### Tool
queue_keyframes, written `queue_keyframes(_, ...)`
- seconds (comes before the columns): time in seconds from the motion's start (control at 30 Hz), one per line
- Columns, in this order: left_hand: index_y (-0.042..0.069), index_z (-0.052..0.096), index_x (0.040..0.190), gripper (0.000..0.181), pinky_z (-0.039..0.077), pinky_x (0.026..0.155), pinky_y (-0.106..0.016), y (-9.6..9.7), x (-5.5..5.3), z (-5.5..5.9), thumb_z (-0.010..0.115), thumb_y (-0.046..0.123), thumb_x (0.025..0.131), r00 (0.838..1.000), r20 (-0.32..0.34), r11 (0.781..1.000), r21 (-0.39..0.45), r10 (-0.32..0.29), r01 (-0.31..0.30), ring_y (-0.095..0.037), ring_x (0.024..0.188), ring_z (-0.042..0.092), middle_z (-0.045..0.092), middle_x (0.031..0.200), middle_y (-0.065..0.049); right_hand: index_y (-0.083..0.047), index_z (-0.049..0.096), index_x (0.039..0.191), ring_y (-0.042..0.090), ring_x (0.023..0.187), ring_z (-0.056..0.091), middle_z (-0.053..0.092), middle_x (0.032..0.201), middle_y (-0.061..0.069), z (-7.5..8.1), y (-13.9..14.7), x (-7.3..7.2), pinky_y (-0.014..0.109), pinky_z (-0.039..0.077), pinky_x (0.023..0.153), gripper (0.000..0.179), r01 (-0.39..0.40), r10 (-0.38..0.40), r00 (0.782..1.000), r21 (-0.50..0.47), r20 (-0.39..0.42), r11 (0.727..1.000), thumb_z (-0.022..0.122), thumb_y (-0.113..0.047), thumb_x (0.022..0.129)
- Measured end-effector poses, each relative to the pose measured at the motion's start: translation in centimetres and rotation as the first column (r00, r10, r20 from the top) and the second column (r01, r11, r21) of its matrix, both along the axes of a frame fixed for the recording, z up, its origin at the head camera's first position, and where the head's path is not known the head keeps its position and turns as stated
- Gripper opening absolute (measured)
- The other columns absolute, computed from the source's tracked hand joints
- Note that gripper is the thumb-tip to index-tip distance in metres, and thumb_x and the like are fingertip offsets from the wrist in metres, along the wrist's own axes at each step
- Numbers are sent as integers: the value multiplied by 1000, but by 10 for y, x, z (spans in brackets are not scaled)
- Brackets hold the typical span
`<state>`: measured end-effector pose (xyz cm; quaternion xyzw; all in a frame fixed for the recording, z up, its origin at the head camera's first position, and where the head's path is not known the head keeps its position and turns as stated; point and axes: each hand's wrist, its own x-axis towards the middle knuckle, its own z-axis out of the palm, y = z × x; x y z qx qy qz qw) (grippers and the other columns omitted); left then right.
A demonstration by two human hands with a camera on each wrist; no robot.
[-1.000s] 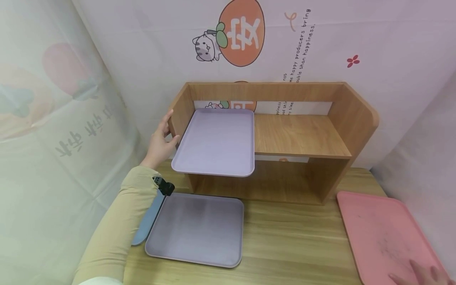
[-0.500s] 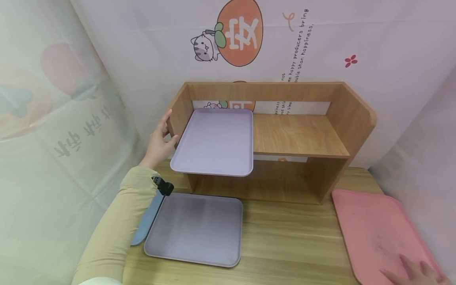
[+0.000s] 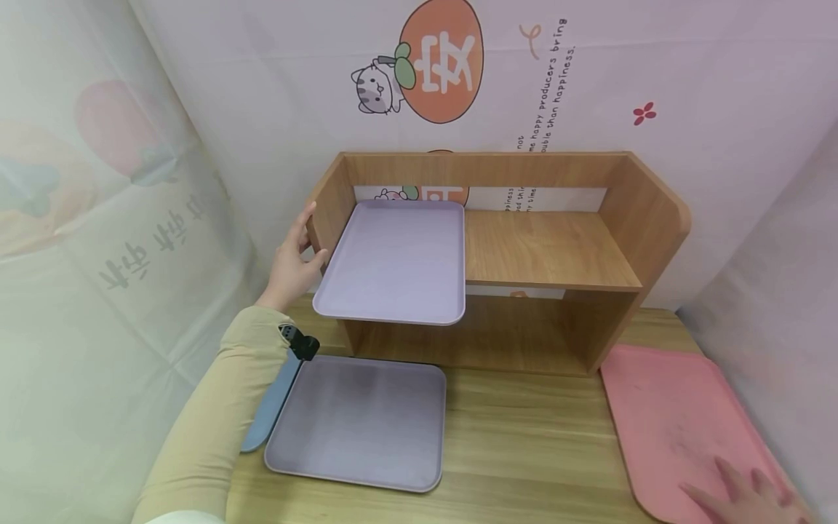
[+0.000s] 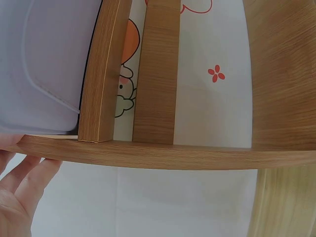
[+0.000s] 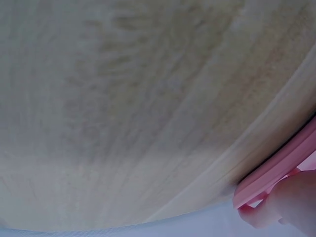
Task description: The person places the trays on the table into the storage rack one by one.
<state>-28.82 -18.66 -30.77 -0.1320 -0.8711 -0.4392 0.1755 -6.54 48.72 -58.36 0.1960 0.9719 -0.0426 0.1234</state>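
My left hand point(image 3: 292, 268) grips the left side panel of a wooden desktop shelf point(image 3: 553, 251), thumb on the inner side and fingers outside, as the left wrist view shows. Beside it, a lilac tray point(image 3: 399, 262) lies on the upper board, its front edge overhanging. At the lower right, my right hand point(image 3: 746, 498) rests on a pink tray point(image 3: 674, 407) with its fingers spread; part of the hand is cut off by the frame. The right wrist view shows fingers point(image 5: 296, 200) at the pink tray's rim point(image 5: 271, 173).
A grey-purple tray point(image 3: 356, 422) lies on the wood-grain table point(image 3: 524, 444) before the shelf. A blue tray point(image 3: 271, 411) is partly hidden by the left sleeve and the grey-purple tray. Printed cloth point(image 3: 576, 80) hangs behind and at both sides.
The pink tray has slid left across the table, with my right hand moving left on it. Its far corner now sits close to the shelf's right foot. My left hand keeps its hold.
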Motion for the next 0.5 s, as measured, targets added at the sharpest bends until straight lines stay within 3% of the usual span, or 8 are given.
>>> queue_keyframes(0.07,40,15,150,83,45,93,-59,0,0,0,57,0,91,1000,1,1000,0,2,-2,-43,128,44,38,146,-24,1,29,137,66,120,16,18,130,44,0,-6,-4,75,8,100,109,120,-120,993,-46,1,992,45,-84,71)
queue_keyframes(0.27,40,15,150,83,43,95,-60,0,0,1,57,0,91,1000,0,1000,-7,4,-4,-44,129,44,35,148,-21,1,27,138,73,115,13,17,129,43,1,-11,-12,79,10,95,112,130,-127,991,-61,48,990,43,-87,69)
queue_keyframes(0.5,41,14,150,83,44,94,-59,-1,-1,1,56,0,91,1000,6,1000,-4,7,-7,-43,129,43,36,148,-22,-2,25,141,76,111,11,13,132,41,-1,-15,-16,82,12,90,112,128,-130,991,-96,-16,987,44,-86,70)
